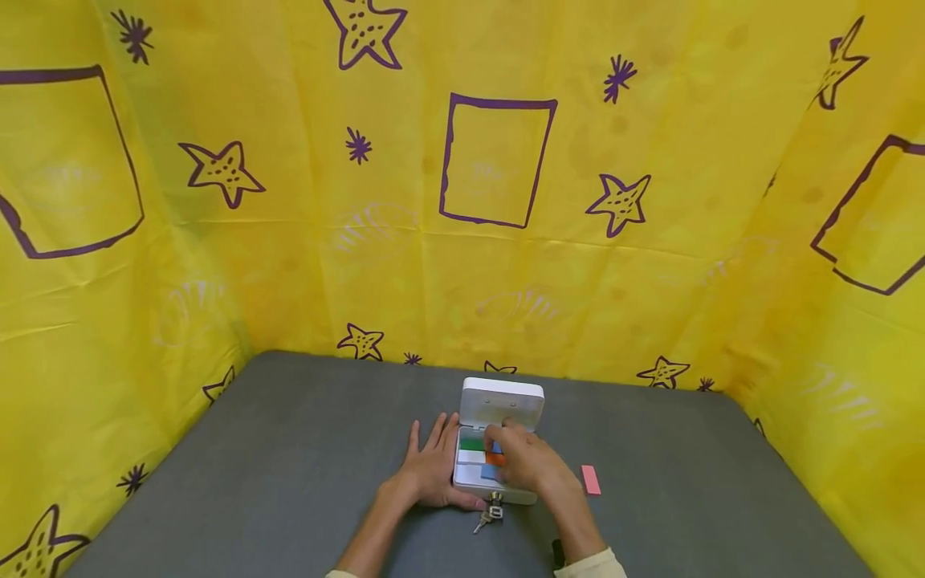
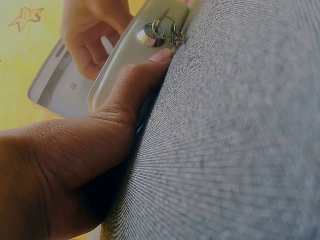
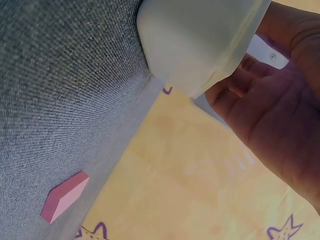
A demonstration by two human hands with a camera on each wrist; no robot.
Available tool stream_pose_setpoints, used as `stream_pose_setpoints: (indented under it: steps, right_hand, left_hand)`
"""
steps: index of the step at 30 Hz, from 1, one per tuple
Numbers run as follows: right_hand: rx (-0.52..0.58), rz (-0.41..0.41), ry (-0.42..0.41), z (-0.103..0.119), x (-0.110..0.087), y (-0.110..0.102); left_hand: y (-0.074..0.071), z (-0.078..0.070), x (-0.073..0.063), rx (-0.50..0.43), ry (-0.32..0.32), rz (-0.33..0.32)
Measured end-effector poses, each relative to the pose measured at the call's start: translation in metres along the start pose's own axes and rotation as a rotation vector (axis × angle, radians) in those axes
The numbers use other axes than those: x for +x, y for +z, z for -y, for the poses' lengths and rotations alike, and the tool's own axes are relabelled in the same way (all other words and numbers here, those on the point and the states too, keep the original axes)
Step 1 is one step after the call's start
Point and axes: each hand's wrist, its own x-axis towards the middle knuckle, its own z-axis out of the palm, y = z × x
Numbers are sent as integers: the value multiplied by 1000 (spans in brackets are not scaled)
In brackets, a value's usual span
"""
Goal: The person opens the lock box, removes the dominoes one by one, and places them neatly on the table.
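Plainly, the open box (image 1: 522, 497) is set on the counter (image 1: 318, 449), its lid (image 1: 500, 397) raised and coloured blocks (image 1: 472, 444) lying inside. Its left side is seemingly steadied by the left hand (image 1: 430, 475), fingers spread straight, thumb laid along the front by the keys (image 1: 486, 518). The right hand (image 1: 533, 459) is bent over the blocks; whether one is held cannot be told. The blocks are judged light and stiff, best pinched by opposite edges; the box is probably hard and smooth.
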Motion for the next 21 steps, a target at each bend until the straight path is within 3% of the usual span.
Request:
stream_pose_setpoints:
  steps: [7, 21]
  right_hand:
    - [-29, -2, -21, -1, 0, -1]
    - [21, 34, -59, -3, 2, -1]
  left_hand:
    - [-1, 2, 2, -8, 0, 5]
    - [4, 8, 6, -19, 4, 14]
